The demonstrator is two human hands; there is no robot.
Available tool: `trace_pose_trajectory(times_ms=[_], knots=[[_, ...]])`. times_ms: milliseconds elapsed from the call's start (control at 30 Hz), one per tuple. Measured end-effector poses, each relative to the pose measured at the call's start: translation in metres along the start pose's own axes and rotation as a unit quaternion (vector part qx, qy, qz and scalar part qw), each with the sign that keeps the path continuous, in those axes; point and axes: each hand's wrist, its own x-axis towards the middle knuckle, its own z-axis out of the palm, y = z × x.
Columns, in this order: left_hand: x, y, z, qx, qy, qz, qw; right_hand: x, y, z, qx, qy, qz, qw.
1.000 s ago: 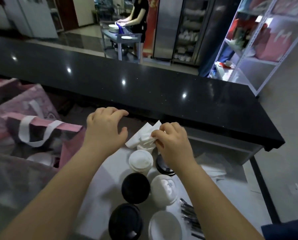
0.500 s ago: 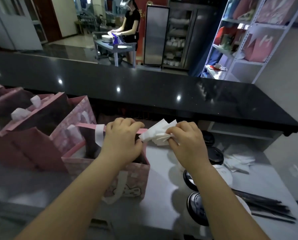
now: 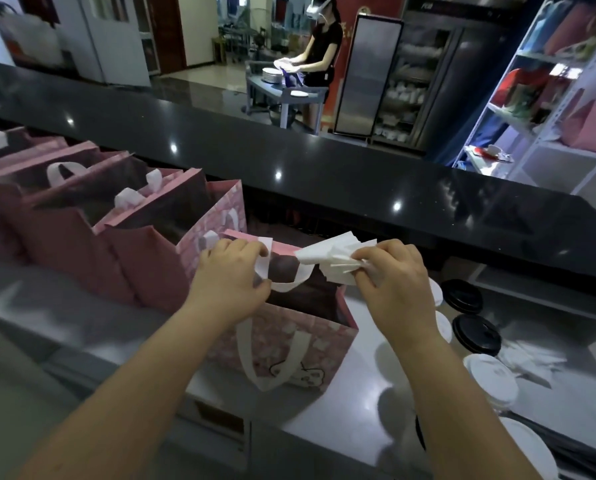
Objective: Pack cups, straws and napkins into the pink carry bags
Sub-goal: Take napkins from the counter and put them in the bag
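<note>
An open pink carry bag [image 3: 289,344] with white handles stands on the steel counter in front of me. My left hand [image 3: 230,275] grips its far white handle and rim at the left side of the opening. My right hand [image 3: 393,278] pinches a bunch of white napkins [image 3: 331,258] just above the bag's right edge. Lidded cups stand to the right: black lids [image 3: 476,334] and white lids [image 3: 490,379]. More napkins [image 3: 528,362] lie beyond them.
Several other pink bags [image 3: 123,230] stand in a row at the left. A raised black countertop [image 3: 324,174] runs across behind the bags. A person works at a small table [image 3: 286,91] far back. White shelving [image 3: 549,109] with pink bags is at the right.
My view swung from the cups to the pink bag. My left hand took hold of the bag's handle. My right hand carried the napkins left to the bag's opening.
</note>
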Motion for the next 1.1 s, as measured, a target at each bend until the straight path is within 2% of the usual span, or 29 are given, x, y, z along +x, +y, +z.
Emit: trace_pose_trajectory(times_ms=[67, 167, 300, 433, 567, 700, 867, 1000, 1100], knots=[[0.006, -0.014, -0.003, -0.038, -0.018, -0.005, 0.999, 0.001, -0.008, 0.007, 0.004, 0.004, 0.004, 1.000], [0.019, -0.033, -0.007, -0.091, -0.095, 0.019, 0.991, 0.003, -0.025, 0.019, 0.001, 0.004, 0.017, 1.000], [0.040, -0.051, -0.007, -0.083, -0.141, 0.135, 0.977, 0.006, -0.052, 0.039, -0.001, 0.005, 0.063, 0.998], [0.054, -0.063, -0.005, -0.151, -0.176, 0.226, 0.946, 0.006, -0.074, 0.055, -0.010, 0.005, 0.108, 0.994], [0.059, -0.076, 0.004, -0.188, -0.220, 0.213, 0.933, 0.000, -0.082, 0.063, 0.016, -0.004, 0.152, 0.988], [0.062, -0.079, 0.008, -0.205, -0.270, 0.204, 0.918, -0.010, -0.083, 0.069, 0.020, -0.085, 0.156, 0.984], [0.063, -0.078, 0.010, -0.202, -0.258, 0.242, 0.913, 0.002, -0.077, 0.085, -0.124, -0.165, 0.144, 0.968], [0.062, -0.082, 0.011, -0.217, -0.244, 0.249, 0.912, 0.013, -0.073, 0.100, -0.176, -0.220, 0.112, 0.953], [0.059, -0.087, 0.013, -0.253, -0.218, 0.240, 0.911, 0.011, -0.073, 0.094, -0.146, -0.175, 0.111, 0.967]])
